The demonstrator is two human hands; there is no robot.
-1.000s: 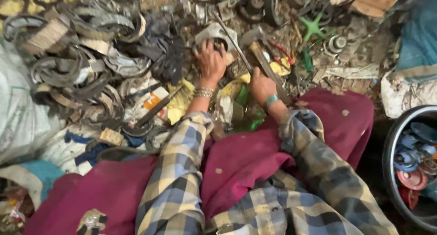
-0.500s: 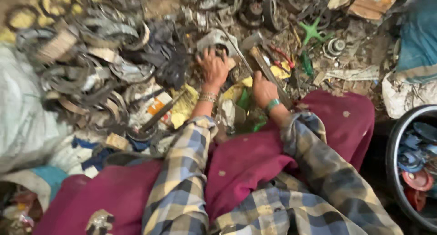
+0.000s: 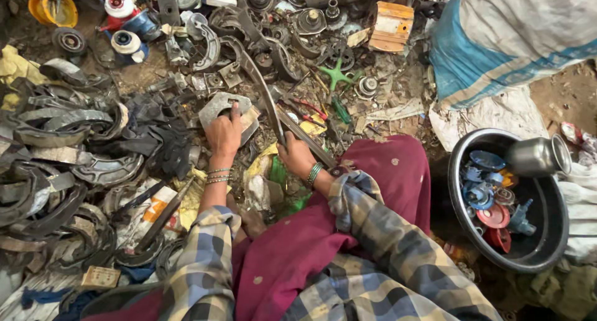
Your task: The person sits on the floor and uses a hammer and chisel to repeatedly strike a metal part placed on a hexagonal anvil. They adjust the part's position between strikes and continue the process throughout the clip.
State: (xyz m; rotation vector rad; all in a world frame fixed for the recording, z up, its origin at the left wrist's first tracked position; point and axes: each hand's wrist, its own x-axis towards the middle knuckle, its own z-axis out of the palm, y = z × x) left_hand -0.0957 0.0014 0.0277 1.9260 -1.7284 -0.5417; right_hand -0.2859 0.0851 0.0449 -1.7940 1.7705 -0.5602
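Two hands work beside the basin [image 3: 463, 234]: left hand [image 3: 224, 134] pinches a stiff plate [image 3: 217, 105], right hand [image 3: 295, 154] grips a heavy lever [image 3: 261, 88]

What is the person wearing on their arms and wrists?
Both arms have loose checked sleeves in blue, grey and cream, pushed up from the wrists. The left hand has a few thin silvery bangles at its wrist, and the right hand has green bangles. No gloves on either hand.

Dull grey metal plate [image 3: 225, 106], rusty curved metal bar [image 3: 261, 88], glossy black basin [image 3: 547, 246]
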